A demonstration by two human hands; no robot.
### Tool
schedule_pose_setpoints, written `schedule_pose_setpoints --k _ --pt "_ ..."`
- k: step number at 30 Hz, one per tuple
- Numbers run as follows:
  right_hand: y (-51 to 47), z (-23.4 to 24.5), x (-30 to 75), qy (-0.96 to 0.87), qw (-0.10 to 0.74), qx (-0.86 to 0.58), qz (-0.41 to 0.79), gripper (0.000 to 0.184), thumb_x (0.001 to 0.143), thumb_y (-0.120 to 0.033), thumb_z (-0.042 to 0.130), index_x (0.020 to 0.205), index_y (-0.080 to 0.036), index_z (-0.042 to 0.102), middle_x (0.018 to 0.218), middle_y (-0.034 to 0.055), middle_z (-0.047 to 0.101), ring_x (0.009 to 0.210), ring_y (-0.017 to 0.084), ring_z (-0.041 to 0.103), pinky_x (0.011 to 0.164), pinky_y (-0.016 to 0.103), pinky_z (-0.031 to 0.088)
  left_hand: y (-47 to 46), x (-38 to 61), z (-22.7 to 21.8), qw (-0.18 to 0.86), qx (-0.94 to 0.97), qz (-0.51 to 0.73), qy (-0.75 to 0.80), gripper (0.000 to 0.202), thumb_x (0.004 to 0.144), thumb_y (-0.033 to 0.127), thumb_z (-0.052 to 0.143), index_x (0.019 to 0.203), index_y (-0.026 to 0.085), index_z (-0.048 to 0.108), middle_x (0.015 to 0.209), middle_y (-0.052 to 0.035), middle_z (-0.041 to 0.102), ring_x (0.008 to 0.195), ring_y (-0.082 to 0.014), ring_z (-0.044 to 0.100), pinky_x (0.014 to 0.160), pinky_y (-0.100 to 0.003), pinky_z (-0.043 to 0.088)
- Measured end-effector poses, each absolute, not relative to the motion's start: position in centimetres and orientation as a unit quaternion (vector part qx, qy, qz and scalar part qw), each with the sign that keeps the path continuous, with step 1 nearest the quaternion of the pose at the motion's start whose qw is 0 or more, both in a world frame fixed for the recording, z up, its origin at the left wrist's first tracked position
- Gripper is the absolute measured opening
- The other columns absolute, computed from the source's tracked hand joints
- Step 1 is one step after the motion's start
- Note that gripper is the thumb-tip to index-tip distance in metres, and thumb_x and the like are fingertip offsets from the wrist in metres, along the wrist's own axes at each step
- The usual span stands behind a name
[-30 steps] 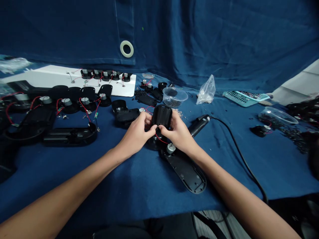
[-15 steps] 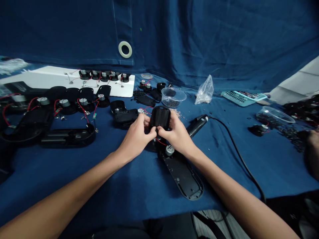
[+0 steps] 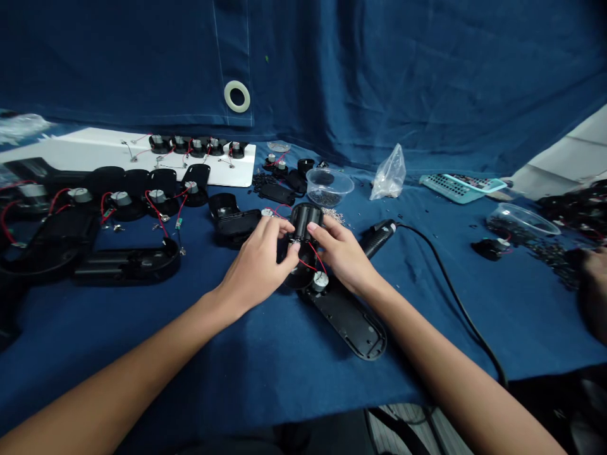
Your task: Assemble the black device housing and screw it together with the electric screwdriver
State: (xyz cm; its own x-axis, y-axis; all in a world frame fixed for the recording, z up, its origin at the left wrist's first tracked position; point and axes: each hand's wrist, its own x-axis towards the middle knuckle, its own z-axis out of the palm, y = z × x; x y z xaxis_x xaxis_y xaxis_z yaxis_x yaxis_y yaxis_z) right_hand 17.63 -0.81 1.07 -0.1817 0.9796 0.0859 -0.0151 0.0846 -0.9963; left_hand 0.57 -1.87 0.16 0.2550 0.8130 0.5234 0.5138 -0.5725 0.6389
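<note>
Both hands grip a black plastic housing [image 3: 307, 218] with a ribbed, hollow inside, raised over the table. My left hand [image 3: 258, 262] has its fingers on the housing's left side, its thumb at the lower edge by a small metal piece. My right hand [image 3: 339, 249] holds the right side, thumb laid across the housing's inner face. Red wires run from the housing down to a small silver motor [image 3: 320, 280]. This motor sits at the end of a long black cover [image 3: 353, 322], which lies slanting toward the table's front edge.
Black casings with motors and red wires [image 3: 121, 199] line the left. A black corded electric screwdriver [image 3: 379, 237] lies right of my hands. Behind are a clear tub [image 3: 331, 183], a plastic bag [image 3: 389, 174] and a turquoise basket [image 3: 462, 188]. Another person's hand [image 3: 596, 278] shows far right.
My right thumb has moved up from the housing's lower edge onto its inner face. The housing has tilted, showing more red wire, and the long cover has shifted slightly upward.
</note>
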Motion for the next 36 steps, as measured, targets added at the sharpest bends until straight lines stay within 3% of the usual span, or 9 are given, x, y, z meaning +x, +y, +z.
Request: schedule_pose_setpoints --k 3,9,20,30,36 --pt "-0.7 1.1 17.6 -0.54 0.471 -0.442 0.54 0.029 0.082 -0.043 0.062 0.1 -0.021 0.058 0.092 0.0024 0.062 0.075 0.015 0.057 0.063 0.029 0.053 -1.8 0.4 0.1 0.139 0.802 0.403 0.418 0.015 0.089 0.018 0.052 0.104 0.017 0.054 0.103 -0.0054 0.055 0.1 -0.0185 0.056 0.092 -0.038 0.047" --pt "-0.6 0.9 17.5 -0.491 0.442 -0.471 0.585 0.024 0.081 -0.039 0.064 0.094 -0.019 0.059 0.079 0.0015 0.064 0.062 0.013 0.057 0.054 0.025 0.048 -1.6 0.5 0.3 0.203 0.777 0.405 0.437 0.009 0.09 0.018 0.052 0.092 0.017 0.061 0.095 -0.0013 0.057 0.091 -0.0146 0.057 0.086 -0.03 0.045" --pt "-0.3 0.2 18.1 -0.457 0.403 -0.476 0.634 0.022 0.082 -0.035 0.066 0.083 -0.018 0.052 0.067 -0.0013 0.058 0.051 0.009 0.054 0.045 0.021 0.043 -1.1 0.3 0.5 0.309 0.732 0.396 0.46 0.016 0.09 0.024 0.051 0.084 0.017 0.064 0.081 -0.0001 0.062 0.079 -0.0142 0.056 0.073 -0.028 0.041" --pt "-0.6 0.8 17.6 -0.464 0.388 -0.49 0.628 0.02 0.085 -0.031 0.063 0.081 -0.019 0.046 0.061 -0.0042 0.054 0.044 0.007 0.052 0.038 0.019 0.04 -0.6 -0.4 1.7 0.287 0.782 0.323 0.45 0.009 0.084 0.023 0.058 0.082 0.018 0.065 0.079 0.0015 0.066 0.074 -0.0126 0.06 0.069 -0.026 0.042" --pt "-0.9 1.2 17.1 -0.488 0.371 -0.522 0.592 0.017 0.088 -0.027 0.059 0.081 -0.019 0.047 0.056 -0.0051 0.053 0.04 0.006 0.046 0.035 0.017 0.035 0.0 -0.6 2.6 0.143 0.868 0.215 0.424 0.006 0.08 0.015 0.058 0.076 0.018 0.061 0.078 0.0011 0.062 0.073 -0.014 0.056 0.066 -0.027 0.037"
